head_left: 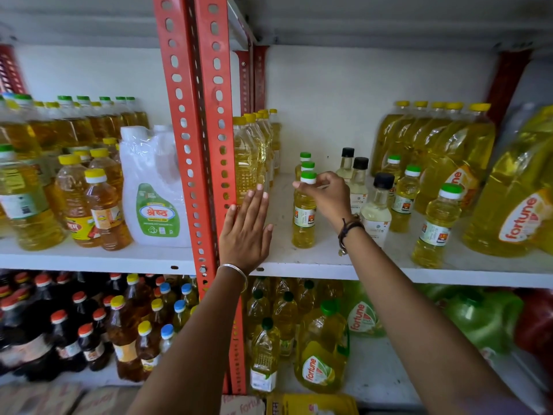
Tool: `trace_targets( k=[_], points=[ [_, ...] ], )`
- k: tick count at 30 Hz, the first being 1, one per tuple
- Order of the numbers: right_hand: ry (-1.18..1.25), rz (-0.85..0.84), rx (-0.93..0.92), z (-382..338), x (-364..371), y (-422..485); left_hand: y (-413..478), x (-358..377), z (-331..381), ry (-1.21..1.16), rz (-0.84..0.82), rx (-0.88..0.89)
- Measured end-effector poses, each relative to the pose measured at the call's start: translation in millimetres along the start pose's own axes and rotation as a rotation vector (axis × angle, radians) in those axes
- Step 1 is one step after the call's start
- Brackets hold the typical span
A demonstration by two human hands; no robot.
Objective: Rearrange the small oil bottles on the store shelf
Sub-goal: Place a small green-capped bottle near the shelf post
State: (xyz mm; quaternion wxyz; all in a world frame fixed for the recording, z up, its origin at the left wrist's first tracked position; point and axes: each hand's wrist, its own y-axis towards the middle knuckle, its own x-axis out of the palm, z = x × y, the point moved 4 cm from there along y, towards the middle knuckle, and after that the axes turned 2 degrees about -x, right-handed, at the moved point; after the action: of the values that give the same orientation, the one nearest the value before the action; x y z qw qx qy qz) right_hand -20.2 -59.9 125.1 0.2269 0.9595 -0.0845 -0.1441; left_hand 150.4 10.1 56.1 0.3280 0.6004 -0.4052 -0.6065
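Note:
On the white middle shelf [314,260] stand several small oil bottles. A row of three green-capped yellow ones runs back from the front one [303,217]. My right hand [327,194] pinches that front bottle at its neck, just under the cap. My left hand [247,227] is flat, fingers spread, against the tall yellow-capped bottle [244,163] beside the red post. To the right stand three black-capped clear bottles [376,205] and more green-capped small bottles [435,226], [405,197].
A red perforated upright [203,139] divides the shelving. Large yellow Fortune jugs [514,202] crowd the right end. Left of the post sit a white jug [157,193] and many amber bottles. The lower shelf holds dark and yellow bottles.

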Motion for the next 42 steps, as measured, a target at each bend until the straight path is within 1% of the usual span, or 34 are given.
trace_targets(
  k=[4, 7, 12, 18, 26, 42],
  points=[
    [0.001, 0.024, 0.005, -2.9, 3.2, -4.2, -0.4, -0.2, 0.0, 0.003, 0.006, 0.0],
    [-0.034, 0.015, -0.028, -0.6, 4.1, -6.2, -0.6, -0.1, 0.5, 0.006, 0.01, 0.002],
    [-0.021, -0.011, -0.103, -1.2, 1.3, -7.5, -0.6, -0.1, -0.3, 0.006, 0.019, 0.001],
    [-0.057, -0.009, -0.147, -6.6, -9.2, -12.9, -0.7, 0.0, 0.2, 0.004, 0.004, -0.003],
    [-0.011, -0.035, -0.169, -15.5, -17.8, -35.5, -0.6, -1.3, 0.8, 0.021, 0.019, 0.007],
    [-0.061, -0.016, -0.17, -20.3, -23.3, -46.3, -1.7, -0.5, 1.4, 0.024, 0.019, 0.021]
  ],
)
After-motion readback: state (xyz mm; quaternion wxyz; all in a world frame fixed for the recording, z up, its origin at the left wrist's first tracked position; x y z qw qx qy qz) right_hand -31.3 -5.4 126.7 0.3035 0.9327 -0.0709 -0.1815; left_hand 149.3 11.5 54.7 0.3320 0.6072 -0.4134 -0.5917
